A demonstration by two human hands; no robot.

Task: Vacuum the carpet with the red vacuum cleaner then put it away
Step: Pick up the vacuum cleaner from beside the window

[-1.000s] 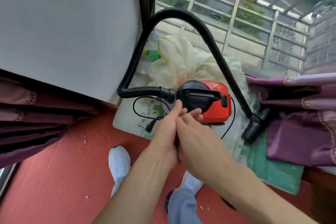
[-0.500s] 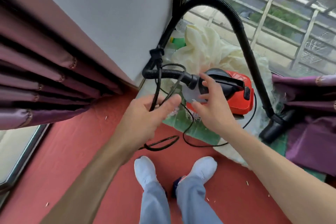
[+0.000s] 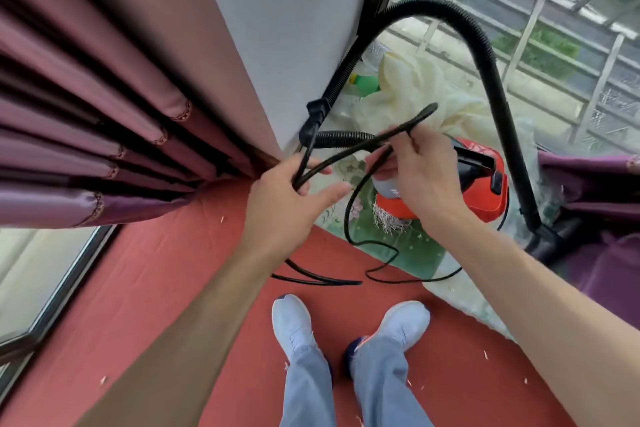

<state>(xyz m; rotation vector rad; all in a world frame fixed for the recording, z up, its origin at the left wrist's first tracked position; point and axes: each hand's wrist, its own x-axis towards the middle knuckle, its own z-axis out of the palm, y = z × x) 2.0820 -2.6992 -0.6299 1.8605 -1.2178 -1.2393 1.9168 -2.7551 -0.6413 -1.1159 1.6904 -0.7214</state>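
My left hand (image 3: 289,198) grips several strands of the black power cord (image 3: 349,218), fingers curled around them. My right hand (image 3: 420,177) pinches a folded loop of the same cord, which sticks up just above its fingers. The red vacuum cleaner (image 3: 485,184) sits on a green mat (image 3: 408,246) directly beyond my right hand, its hose (image 3: 485,52) arching overhead. Loose cord trails below both hands onto the red carpet (image 3: 156,288).

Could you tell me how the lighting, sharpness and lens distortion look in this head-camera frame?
Head view: even daylight from the window, no harsh glare; wide-angle bending curves the curtain and railing; edges look soft, while the left hand, right hand, cord and vacuum are fairly sharp.
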